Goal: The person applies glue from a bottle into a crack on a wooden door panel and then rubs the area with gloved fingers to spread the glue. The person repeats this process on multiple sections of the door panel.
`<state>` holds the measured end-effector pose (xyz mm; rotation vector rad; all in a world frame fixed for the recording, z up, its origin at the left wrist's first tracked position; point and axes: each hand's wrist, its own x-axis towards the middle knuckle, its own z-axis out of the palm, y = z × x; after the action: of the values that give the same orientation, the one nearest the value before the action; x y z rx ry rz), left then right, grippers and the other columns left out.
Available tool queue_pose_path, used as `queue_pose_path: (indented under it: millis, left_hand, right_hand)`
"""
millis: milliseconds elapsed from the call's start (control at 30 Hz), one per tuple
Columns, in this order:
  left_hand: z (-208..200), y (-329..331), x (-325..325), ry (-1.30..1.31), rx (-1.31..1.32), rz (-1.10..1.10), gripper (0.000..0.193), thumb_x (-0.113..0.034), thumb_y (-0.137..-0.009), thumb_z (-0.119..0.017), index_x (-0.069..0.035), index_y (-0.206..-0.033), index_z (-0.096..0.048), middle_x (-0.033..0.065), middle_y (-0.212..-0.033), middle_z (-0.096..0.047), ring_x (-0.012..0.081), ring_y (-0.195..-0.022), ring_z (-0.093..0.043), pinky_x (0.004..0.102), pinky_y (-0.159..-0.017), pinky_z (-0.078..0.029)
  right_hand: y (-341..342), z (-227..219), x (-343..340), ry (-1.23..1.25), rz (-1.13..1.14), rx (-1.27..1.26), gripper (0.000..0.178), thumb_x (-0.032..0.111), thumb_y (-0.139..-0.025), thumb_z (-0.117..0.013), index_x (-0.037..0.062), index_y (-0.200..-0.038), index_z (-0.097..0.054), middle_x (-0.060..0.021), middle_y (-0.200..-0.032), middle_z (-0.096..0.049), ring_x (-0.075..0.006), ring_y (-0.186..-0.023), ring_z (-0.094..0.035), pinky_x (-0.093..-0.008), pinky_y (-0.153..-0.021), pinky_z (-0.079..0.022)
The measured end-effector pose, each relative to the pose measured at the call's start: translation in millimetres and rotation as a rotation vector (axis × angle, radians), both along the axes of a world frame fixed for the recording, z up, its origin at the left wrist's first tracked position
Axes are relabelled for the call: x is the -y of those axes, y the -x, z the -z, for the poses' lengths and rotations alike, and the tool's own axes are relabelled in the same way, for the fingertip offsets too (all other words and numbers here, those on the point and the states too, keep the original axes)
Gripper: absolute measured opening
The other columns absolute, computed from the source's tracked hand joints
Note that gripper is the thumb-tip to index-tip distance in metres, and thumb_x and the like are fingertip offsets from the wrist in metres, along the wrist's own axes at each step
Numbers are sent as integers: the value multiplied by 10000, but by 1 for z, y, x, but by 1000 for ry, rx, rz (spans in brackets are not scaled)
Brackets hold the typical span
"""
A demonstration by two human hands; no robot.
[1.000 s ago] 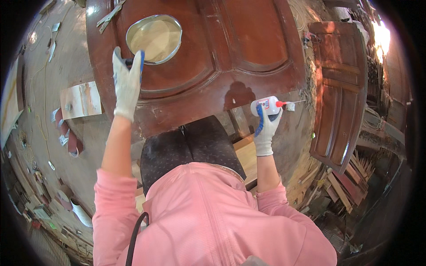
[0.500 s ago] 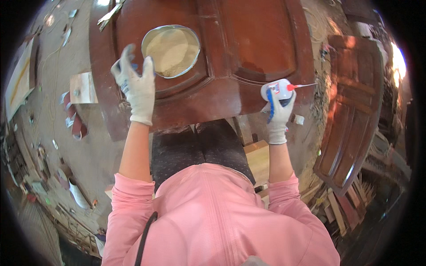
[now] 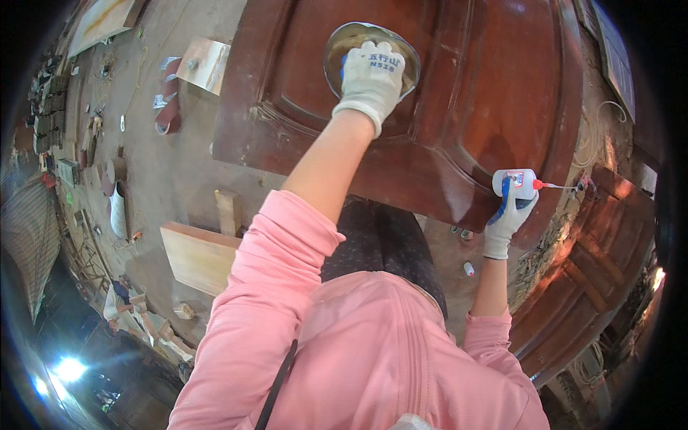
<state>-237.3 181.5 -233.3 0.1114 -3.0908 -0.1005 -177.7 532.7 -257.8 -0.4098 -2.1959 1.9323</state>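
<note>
My left hand (image 3: pixel 373 80), in a white glove with blue on the palm, reaches into a round bowl (image 3: pixel 335 44) of tan powder on the wooden door panel (image 3: pixel 315 159). Its fingers are curled down, and whatever lies under them is hidden. In my right hand (image 3: pixel 508 222), gloved the same way, a white squeeze bottle (image 3: pixel 529 185) lies on its side above the panel's near right corner. The bottle's red cap (image 3: pixel 538 184) and long thin nozzle point to the right.
A second wooden door (image 3: pixel 584 279) leans at the right. On the floor to the left are a light wood block (image 3: pixel 203 66), brown sandpaper strips (image 3: pixel 168 111) and a pale board (image 3: pixel 201 256). Wood scraps (image 3: pixel 154 322) lie farther back at the lower left.
My left hand has moved from beside the bowl into it, its spread fingers now curled. My right hand still holds the bottle. The view has shifted, so the panel appears farther right.
</note>
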Motion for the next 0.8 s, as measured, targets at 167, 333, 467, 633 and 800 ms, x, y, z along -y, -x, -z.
queue_pose_path:
  millis: [167, 333, 467, 633, 800]
  left_hand:
    - [-11, -18, 11, -211, -224, -22, 169, -248, -913, -676, -85, -948, -706, 122, -1056, -690, 340, -1031, -647, 464, -885, -523]
    - [-32, -81, -18, -523, -384, -8, 146, -154, -892, -736, -76, -1013, -717, 100, -968, -651, 330, -946, -611, 451, -854, -496]
    - [-1, -118, -57, -673, -257, 38, 178, -149, -851, -769, -86, -1012, -726, 88, -967, -653, 310, -938, -617, 441, -842, -500]
    - [31, -118, -78, -536, -305, 70, 294, -130, -834, -768, -161, -1124, -736, 24, -1064, -664, 269, -983, -623, 433, -847, -488]
    - [26, -124, -88, -326, -183, 144, 502, -243, -904, -731, -112, -1379, -641, 92, -1399, -599, 312, -1304, -537, 504, -1093, -408]
  right_hand:
    - [1, 8, -8, 25, 23, -29, 379, 87, -967, -745, 59, -1304, -573, -39, -1239, -600, -157, -1155, -572, -350, -1036, -474]
    - [-2, 3, -2, 61, 13, 0, 531, 84, -963, -760, 75, -1429, -505, -43, -1336, -579, -169, -1232, -572, -354, -1068, -476]
    - [-2, 5, 2, 88, 19, -15, 556, 70, -952, -771, 80, -1432, -492, -47, -1321, -578, -170, -1221, -574, -355, -1054, -488]
    - [-4, 2, 5, 108, 17, -21, 536, 70, -948, -775, 84, -1406, -496, -46, -1296, -578, -169, -1205, -576, -359, -1039, -494]
    - [-5, 6, 1, 79, 26, -34, 553, 75, -944, -780, 82, -1414, -490, -50, -1304, -578, -167, -1203, -577, -358, -1035, -492]
